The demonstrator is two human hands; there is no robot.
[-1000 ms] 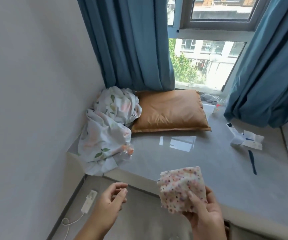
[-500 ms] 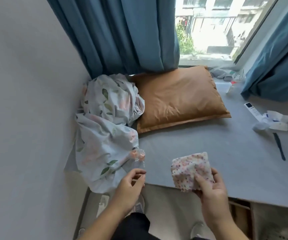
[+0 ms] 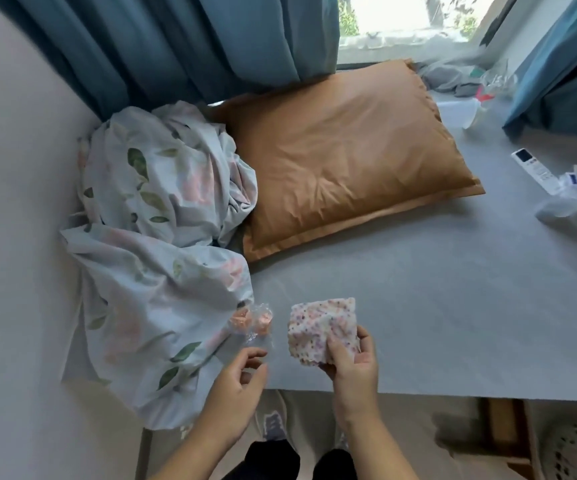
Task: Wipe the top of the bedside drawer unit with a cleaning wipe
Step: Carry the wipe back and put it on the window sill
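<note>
Wipe point(image 3: 321, 329) in right hand point(image 3: 351, 363)

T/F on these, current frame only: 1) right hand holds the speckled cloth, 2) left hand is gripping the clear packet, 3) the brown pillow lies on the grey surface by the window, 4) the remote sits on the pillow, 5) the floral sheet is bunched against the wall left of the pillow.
1) True. The right hand holds the speckled cloth with its fingers.
2) False. The left hand is open and empty, just short of the clear packet, which lies on the surface.
3) True. The brown pillow lies on the grey surface below the window.
4) False. The remote lies on the grey surface to the right of the pillow, apart from it.
5) True. The floral sheet is bunched there.
</note>
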